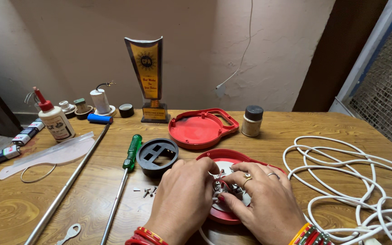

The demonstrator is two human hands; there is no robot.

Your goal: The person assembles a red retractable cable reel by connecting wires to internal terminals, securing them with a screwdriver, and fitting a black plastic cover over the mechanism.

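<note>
Left hand (184, 199): fingers curling onto the red housing (225, 156), pinching small inner parts
Right hand (262, 199): fingertips pressing the wiring inside
Housing: lying on the table (32, 204), near edge
Handling: likely light, rigid plastic; gripping the rim is looking safest, wires seeming fragile

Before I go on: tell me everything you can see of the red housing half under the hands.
The open red housing half lies flat on the wooden table, near the front edge. It looks like glossy plastic, rounded, with a raised rim. Inside sits a pale disc with small metal terminals and wires. The left hand covers its left side and the right hand its right, fingertips meeting on the wiring. Much of it is hidden.
</note>
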